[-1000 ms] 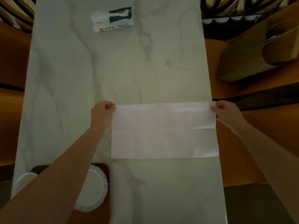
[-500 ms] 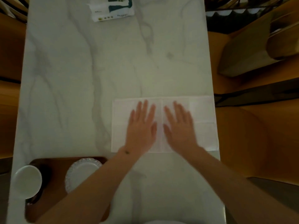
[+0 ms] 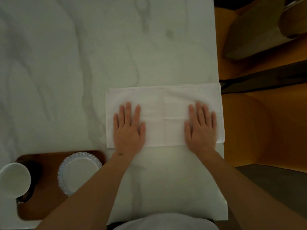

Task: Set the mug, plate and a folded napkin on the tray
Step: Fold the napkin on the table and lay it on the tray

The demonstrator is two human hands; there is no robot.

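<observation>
Napkin (image 3: 163, 103) folding is under way, flat left hand (image 3: 128, 130) and right hand (image 3: 201, 130) pressing it at the table's (image 3: 66, 63) right edge; another fold likely comes next.

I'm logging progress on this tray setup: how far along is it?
Done: the mug and the plate already sit on the brown tray. In hand: the white napkin lies on the marble table, folded into a long rectangle, with the left hand and right hand pressing flat on it. Left: any further folding, then placing the napkin on the tray.
</observation>
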